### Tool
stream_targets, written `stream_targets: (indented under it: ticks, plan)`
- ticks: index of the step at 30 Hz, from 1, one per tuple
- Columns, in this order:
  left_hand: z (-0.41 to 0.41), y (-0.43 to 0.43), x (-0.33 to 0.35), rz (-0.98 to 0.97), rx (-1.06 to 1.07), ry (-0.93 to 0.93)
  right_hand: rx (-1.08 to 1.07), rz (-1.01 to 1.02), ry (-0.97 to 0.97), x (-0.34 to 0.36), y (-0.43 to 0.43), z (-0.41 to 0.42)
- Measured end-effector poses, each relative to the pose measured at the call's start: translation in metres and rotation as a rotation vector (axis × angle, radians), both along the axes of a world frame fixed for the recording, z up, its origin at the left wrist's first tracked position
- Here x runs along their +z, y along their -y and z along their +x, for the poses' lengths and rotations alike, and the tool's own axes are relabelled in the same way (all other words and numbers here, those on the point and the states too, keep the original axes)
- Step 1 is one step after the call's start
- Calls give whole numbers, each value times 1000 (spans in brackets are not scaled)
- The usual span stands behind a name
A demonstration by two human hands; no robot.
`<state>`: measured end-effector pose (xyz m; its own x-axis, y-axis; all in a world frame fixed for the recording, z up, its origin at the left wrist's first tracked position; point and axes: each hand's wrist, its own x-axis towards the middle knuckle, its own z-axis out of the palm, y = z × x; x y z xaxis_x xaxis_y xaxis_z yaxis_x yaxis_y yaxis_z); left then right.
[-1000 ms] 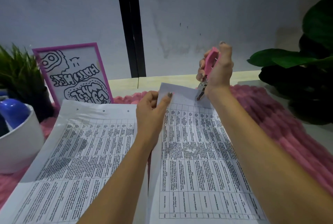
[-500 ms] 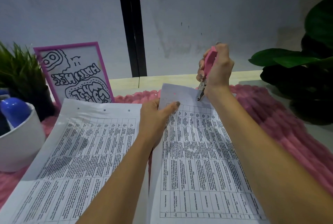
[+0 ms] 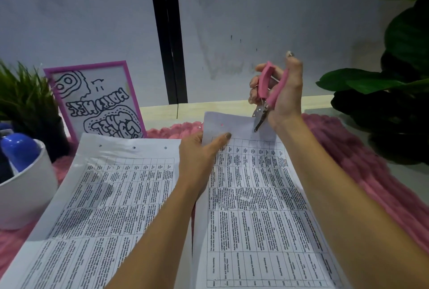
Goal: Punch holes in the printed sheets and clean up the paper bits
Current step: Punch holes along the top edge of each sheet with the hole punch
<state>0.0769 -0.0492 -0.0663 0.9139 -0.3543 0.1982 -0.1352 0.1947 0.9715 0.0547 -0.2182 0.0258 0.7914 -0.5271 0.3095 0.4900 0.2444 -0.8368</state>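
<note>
The punched sheet lies left. The left hand pinches the next sheet (top edge lifted). The right hand grips the pink punch at that edge. If the paper wobbles, the hole may land crooked.

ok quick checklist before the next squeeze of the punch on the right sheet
1. Left hand pinches the right sheet at its top edge: ok.
2. Right hand grips the pink hole punch, handles spread: ok.
3. Punch tip over the blank top margin, clear of the printed table: ok.
4. Tip well apart from the existing hole: ok.
5. Paper truly seated inside the punch's mouth: cannot tell.
6. Spacing matches the three holes in the left sheet: cannot tell.
</note>
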Motion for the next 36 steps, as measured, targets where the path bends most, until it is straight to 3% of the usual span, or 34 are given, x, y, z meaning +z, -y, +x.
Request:
stream_targets:
  ticks: [4,8,13,20,23,28,36]
  plan:
    - [-2,2,1,19,48,15,74,-62,30,0,3,-7]
    - [-1,3,0,46,114,68,8,-38,67,-2,0,-7]
    - [-7,8,2,185,282,302,-138,-58,40,1,-16,0]
    - [-11,6,6,328,471,515,-75,-161,-68,16,-13,1]
    - [-7,7,4,291,406,466,-94,-112,-35,17,-10,0]
    - [-11,3,20,127,137,175,-208,-56,-20,13,-18,0]
    - [-20,4,37,232,311,170,-344,-187,32,10,-37,2]
